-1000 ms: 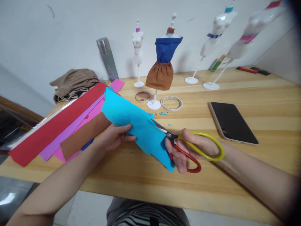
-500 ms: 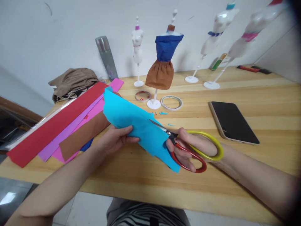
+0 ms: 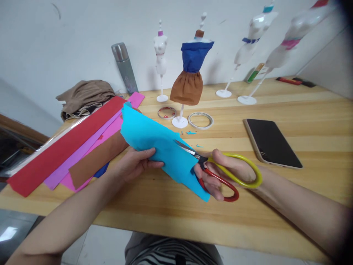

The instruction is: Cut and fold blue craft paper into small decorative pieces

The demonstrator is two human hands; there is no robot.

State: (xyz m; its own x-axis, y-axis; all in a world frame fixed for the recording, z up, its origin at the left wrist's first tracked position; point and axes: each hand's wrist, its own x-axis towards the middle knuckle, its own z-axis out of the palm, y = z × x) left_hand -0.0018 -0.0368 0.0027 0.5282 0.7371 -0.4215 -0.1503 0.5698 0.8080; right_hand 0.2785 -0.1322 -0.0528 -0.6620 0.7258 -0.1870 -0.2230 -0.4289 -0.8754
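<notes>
My left hand (image 3: 142, 162) is closed on the lower edge of a bright blue sheet of crepe paper (image 3: 149, 134), thumb on top and fingers beneath. My right hand (image 3: 220, 171) has its thumb and fingers through the scissors (image 3: 197, 157), which have one yellow and one red handle. One scissor blade lies over the paper, pointing up and left; the other blade is hidden beneath the sheet. A cut strip of the paper hangs toward the right hand's fingers. Small blue scraps (image 3: 191, 133) lie on the table beyond.
A mini mannequin in a blue top and brown skirt (image 3: 187, 88) stands behind, beside a tape roll (image 3: 200, 120). Several barer mannequins line the wall. Folded red (image 3: 66, 147) and brown paper (image 3: 96, 160) lie left, near a flask (image 3: 124, 68). A phone (image 3: 273, 143) lies right.
The scissors' red handle has moved slightly up and left, nearer the yellow one. The left hand and the paper stay almost where they were; the view has shifted a little.
</notes>
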